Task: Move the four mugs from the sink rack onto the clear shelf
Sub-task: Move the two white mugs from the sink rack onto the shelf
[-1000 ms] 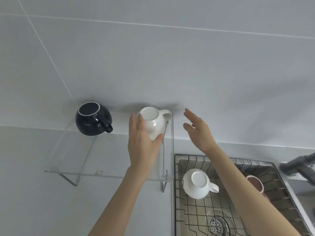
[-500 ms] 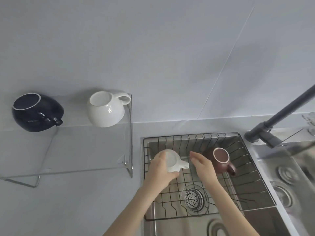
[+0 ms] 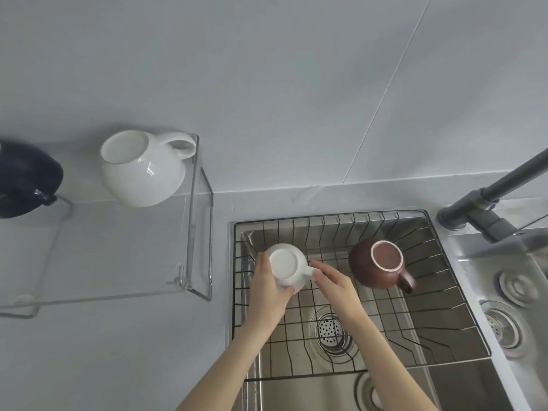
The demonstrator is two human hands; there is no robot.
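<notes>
A white mug (image 3: 286,264) sits upside down at the left end of the wire sink rack (image 3: 350,226). My left hand (image 3: 268,287) wraps its left side and my right hand (image 3: 332,281) pinches its handle. A brown mug (image 3: 376,266) lies further right in the rack, its handle to the lower right. On the clear shelf (image 3: 118,262) stands another white mug (image 3: 142,170), upside down with its handle to the right. A dark blue mug (image 3: 25,179) is at the shelf's left, partly cut off by the frame edge.
A dark grey faucet (image 3: 486,203) rises at the right over a second steel basin (image 3: 510,295). The sink drain (image 3: 329,330) lies under the rack. Grey wall tiles stand behind the counter.
Both hands left the white mug on the shelf and came down to the rack, closing on the second white mug. The view has swung right and down.
</notes>
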